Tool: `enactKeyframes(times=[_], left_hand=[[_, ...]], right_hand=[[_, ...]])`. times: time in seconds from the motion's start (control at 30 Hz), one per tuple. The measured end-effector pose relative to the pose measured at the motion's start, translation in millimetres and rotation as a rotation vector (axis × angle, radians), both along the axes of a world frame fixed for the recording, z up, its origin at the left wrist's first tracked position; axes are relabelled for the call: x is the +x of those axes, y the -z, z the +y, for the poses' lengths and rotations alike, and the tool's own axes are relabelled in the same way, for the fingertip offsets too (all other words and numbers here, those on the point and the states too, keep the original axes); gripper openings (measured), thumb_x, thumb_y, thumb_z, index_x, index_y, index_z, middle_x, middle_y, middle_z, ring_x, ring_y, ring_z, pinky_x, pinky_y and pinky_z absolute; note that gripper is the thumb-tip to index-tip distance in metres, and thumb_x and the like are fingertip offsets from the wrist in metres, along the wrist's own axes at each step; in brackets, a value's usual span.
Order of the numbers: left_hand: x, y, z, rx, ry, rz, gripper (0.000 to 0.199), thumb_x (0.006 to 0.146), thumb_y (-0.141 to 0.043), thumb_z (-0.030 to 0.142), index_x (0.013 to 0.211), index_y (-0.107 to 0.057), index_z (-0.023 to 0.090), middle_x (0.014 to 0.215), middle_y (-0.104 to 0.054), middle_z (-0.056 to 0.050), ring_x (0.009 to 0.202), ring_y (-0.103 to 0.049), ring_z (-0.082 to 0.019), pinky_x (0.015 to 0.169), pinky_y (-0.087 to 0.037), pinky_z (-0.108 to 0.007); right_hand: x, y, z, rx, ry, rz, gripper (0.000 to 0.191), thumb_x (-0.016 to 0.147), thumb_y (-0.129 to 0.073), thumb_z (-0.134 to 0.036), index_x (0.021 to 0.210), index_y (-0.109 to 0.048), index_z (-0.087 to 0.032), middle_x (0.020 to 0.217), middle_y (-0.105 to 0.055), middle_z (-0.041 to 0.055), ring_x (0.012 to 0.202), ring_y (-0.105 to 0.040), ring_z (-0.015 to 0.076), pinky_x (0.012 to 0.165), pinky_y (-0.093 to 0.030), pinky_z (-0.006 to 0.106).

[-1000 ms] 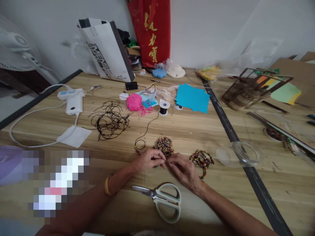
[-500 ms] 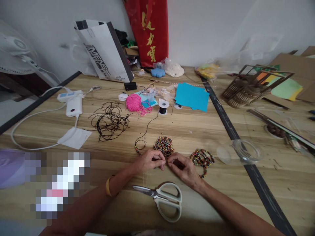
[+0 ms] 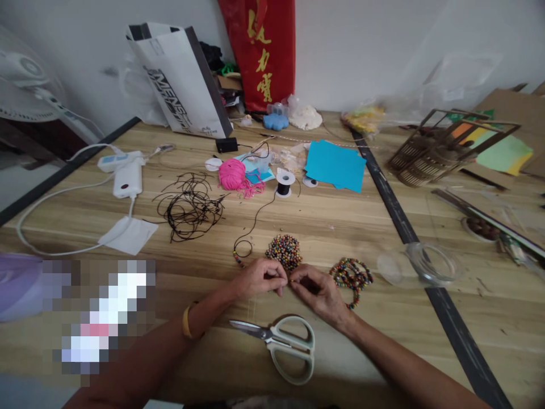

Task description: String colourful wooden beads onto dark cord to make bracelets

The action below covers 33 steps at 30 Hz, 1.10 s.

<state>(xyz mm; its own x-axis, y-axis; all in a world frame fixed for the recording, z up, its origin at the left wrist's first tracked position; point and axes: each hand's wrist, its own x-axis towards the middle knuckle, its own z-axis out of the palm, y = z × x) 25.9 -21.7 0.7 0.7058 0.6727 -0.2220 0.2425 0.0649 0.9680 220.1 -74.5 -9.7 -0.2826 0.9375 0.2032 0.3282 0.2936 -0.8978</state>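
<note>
My left hand (image 3: 263, 278) is closed, thumb and forefinger pinched. A thin black cord (image 3: 255, 218) strung with a few coloured beads (image 3: 238, 258) runs in under it, and fine pale threads (image 3: 252, 308) hang below the palm. Opposite, almost touching those fingertips, my right hand (image 3: 317, 292) pinches a tiny bead, mostly covered by the fingers. Just beyond both hands lies a pile of loose multicoloured beads (image 3: 284, 250). A coiled bead strand (image 3: 352, 272) rests beside my right hand. Nearer to me are white-handled scissors (image 3: 292, 346), blades slightly apart or closed, I cannot tell.
The cord leads back to a white spool (image 3: 284, 180). Around it are pink yarn (image 3: 232, 173), blue sheets (image 3: 336, 165) and tangled black cord (image 3: 191, 210). A clear round container (image 3: 434, 264) and a brown basket (image 3: 426, 153) stand right; a white power bank (image 3: 128, 177) lies left.
The view has shifted slightly, so the background sits a little differently. Both hands keep nearly the same pinch and place.
</note>
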Motion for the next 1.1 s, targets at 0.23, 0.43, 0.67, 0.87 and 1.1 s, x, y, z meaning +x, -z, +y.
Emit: enactKeyframes(times=[0.23,0.43,0.67,0.87,1.1], left_hand=[[0.7,-0.2,-0.6,0.019,-0.006,0.007,0.018,0.081,-0.06,0.028,0.077,-0.062,0.01,0.063,-0.069,-0.005,0.054,-0.058,-0.01,0.053,-0.04,-0.018],[3.4,1.8,-1.6,0.047,-0.02,0.02,0.012,0.079,-0.059,0.021,0.076,-0.063,0.01,0.064,-0.069,-0.006,0.058,-0.059,-0.012,0.057,-0.043,-0.02],[1.9,-0.4,-0.2,0.096,-0.002,0.015,0.012,0.079,-0.059,0.02,0.077,-0.065,0.01,0.067,-0.07,-0.006,0.061,-0.058,-0.011,0.059,-0.042,-0.019],[-3.0,1.2,3.5,0.074,0.058,0.01,0.015,0.082,-0.058,0.022,0.084,-0.066,0.01,0.076,-0.073,-0.007,0.066,-0.061,-0.012,0.062,-0.043,-0.019],[-2.7,3.7,2.2,0.001,0.036,-0.028,0.011,0.082,-0.058,0.022,0.087,-0.06,0.011,0.08,-0.073,-0.008,0.072,-0.064,-0.013,0.065,-0.044,-0.021]], right_hand=[[0.6,1.3,0.3,0.022,-0.021,-0.022,0.008,0.087,-0.058,-0.023,0.084,-0.063,-0.018,0.078,-0.066,0.0046,0.072,-0.062,0.0154,0.067,-0.049,0.026],[1.7,3.0,-0.1,-0.014,-0.023,-0.029,0.007,0.087,-0.058,-0.023,0.085,-0.063,-0.018,0.079,-0.066,0.0046,0.072,-0.061,0.0155,0.065,-0.049,0.026],[1.6,-0.7,0.8,0.021,-0.049,-0.017,0.007,0.088,-0.057,-0.021,0.085,-0.063,-0.018,0.079,-0.064,0.0049,0.074,-0.061,0.0156,0.068,-0.048,0.027],[0.1,-5.3,2.1,0.054,-0.055,0.01,0.008,0.088,-0.058,-0.022,0.085,-0.064,-0.017,0.08,-0.064,0.006,0.073,-0.06,0.0158,0.067,-0.048,0.027],[-0.6,-3.3,1.1,0.043,-0.042,-0.005,0.008,0.087,-0.059,-0.023,0.083,-0.063,-0.018,0.078,-0.065,0.0051,0.072,-0.061,0.0156,0.066,-0.048,0.026]])
